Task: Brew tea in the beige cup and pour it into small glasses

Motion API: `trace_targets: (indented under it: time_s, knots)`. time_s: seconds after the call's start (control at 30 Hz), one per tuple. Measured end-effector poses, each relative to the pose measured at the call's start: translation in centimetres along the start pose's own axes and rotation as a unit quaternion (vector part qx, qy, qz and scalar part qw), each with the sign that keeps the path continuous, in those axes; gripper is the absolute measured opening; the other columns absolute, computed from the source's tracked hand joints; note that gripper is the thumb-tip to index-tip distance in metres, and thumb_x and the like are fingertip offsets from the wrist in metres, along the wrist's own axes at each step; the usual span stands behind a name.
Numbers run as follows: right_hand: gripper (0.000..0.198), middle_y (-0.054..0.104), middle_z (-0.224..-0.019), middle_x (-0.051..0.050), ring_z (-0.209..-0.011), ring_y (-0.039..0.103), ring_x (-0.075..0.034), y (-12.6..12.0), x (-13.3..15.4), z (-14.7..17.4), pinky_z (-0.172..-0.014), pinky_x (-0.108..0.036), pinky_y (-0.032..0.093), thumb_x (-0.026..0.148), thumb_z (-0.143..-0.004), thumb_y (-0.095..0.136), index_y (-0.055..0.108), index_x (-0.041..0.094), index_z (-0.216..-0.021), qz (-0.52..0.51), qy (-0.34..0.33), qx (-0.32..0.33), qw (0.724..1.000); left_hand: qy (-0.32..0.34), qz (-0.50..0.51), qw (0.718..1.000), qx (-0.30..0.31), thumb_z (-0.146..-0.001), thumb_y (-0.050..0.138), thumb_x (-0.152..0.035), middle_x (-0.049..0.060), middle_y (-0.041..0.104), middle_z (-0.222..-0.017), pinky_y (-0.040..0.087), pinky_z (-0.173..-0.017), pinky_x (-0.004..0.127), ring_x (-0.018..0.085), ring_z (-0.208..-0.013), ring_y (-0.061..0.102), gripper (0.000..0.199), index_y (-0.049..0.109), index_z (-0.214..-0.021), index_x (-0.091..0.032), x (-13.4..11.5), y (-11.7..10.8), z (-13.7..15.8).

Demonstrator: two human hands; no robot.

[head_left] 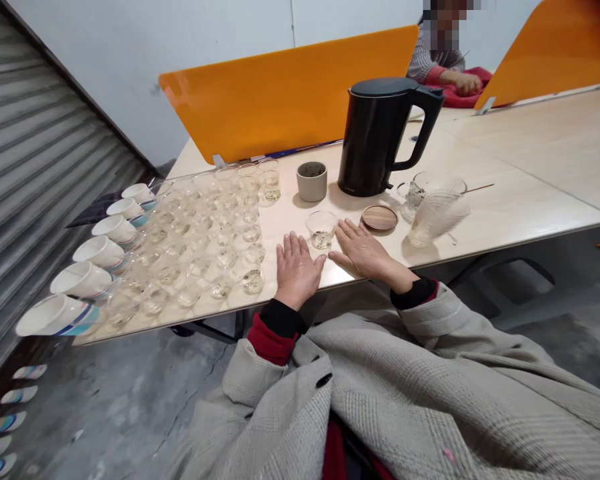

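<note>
My left hand (298,269) lies palm down at the table's front edge, fingers stretched out, holding nothing. Flat on the table to its right rests my right hand (361,249), fingers extended and also free of any object. Between and just beyond them stands a clear plastic cup (322,231) with dark bits and a little liquid at its bottom. My right fingertips are very close to its side; whether they touch I cannot tell. A round wooden coaster (379,218) lies beyond my right hand. Behind the clear cup is a grey cup (312,181) with dark bits inside.
A black electric kettle (375,137) stands behind the coaster. Right of it are a glass pitcher (437,183) and stacked clear cups (436,217). Many filled clear cups (200,237) and paper cups (97,252) cover the left side. A person (443,67) sits beyond the orange divider (290,93).
</note>
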State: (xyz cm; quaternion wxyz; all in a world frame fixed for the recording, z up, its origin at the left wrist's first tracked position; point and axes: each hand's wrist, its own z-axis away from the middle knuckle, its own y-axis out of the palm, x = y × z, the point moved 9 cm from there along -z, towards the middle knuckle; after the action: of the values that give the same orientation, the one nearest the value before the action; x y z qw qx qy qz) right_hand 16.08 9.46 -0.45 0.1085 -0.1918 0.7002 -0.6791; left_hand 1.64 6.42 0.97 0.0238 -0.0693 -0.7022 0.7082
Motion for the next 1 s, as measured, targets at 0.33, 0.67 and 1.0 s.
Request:
trace_targets:
  time_s: [0.33,0.67,1.0]
  knots:
    - [0.087,0.026,-0.175,-0.026,-0.166,0.022,-0.039,-0.1,0.1,0.0,-0.134,-0.058,0.023,0.062,-0.107,0.036,0.035,-0.002,-0.166,0.0,-0.003,-0.003,1.0,0.004,-0.007,1.0,-0.012,-0.111,0.037,-0.053,0.027,0.024,-0.176,0.019,-0.136,0.055,0.039,-0.168,0.021,0.079,0.033,-0.165,0.004,0.0,0.0,0.0]
    - [0.084,0.032,-0.173,-0.027,-0.165,0.027,-0.04,-0.4,0.2,0.2,-0.133,-0.059,0.026,0.061,-0.105,0.042,0.041,0.001,-0.163,-0.039,-0.012,-0.029,0.999,0.007,-0.008,1.0,-0.017,-0.111,0.036,-0.052,0.028,0.025,-0.176,0.02,-0.136,0.056,0.038,-0.168,0.021,0.078,0.034,-0.165,0.004,0.0,-0.1,0.1]
    - [0.069,0.04,-0.165,-0.031,-0.152,0.037,-0.047,-4.7,-7.1,0.4,-0.122,-0.063,0.035,0.044,-0.101,0.052,0.05,-0.001,-0.153,-0.025,0.129,-0.199,0.971,0.002,0.006,1.0,-0.011,-0.111,0.038,-0.05,0.028,0.023,-0.177,0.019,-0.137,0.056,0.039,-0.168,0.019,0.077,0.033,-0.165,0.005,-0.1,-0.1,0.1]
